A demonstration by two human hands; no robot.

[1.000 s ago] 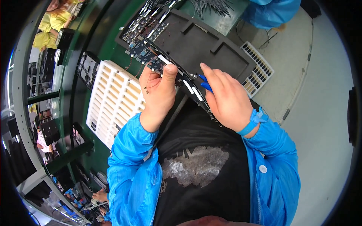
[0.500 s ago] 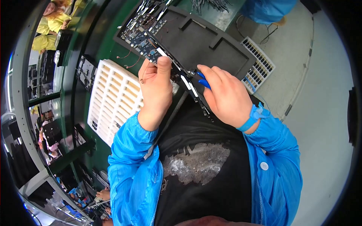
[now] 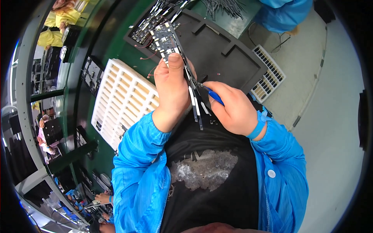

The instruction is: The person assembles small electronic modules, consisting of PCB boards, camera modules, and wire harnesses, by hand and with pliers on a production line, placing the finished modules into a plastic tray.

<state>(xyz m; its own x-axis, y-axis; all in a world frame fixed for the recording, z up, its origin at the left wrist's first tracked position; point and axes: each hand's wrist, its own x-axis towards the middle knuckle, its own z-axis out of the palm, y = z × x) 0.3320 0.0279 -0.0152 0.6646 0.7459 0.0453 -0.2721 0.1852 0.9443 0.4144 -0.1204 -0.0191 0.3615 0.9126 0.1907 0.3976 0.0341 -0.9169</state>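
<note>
My left hand (image 3: 171, 87) holds up a long black circuit board panel (image 3: 167, 39) with small white parts, thumb pressed on its face. The panel runs from the far tray down toward my chest. My right hand (image 3: 231, 108) grips a blue-handled tool (image 3: 213, 95) whose metal tip touches the panel's edge just right of my left thumb. Both sleeves are blue, and a blue strap circles my right wrist.
A black moulded tray (image 3: 229, 54) lies on the green bench ahead, with more circuit boards (image 3: 145, 29) at its far left. A white gridded tray (image 3: 124, 97) sits left of my hands, a smaller gridded tray (image 3: 268, 79) to the right. Another person in blue (image 3: 283, 15) stands beyond.
My left hand has lifted the panel and tilted it more upright, closer to me. My right hand has followed, keeping the blue tool at the panel's edge.
</note>
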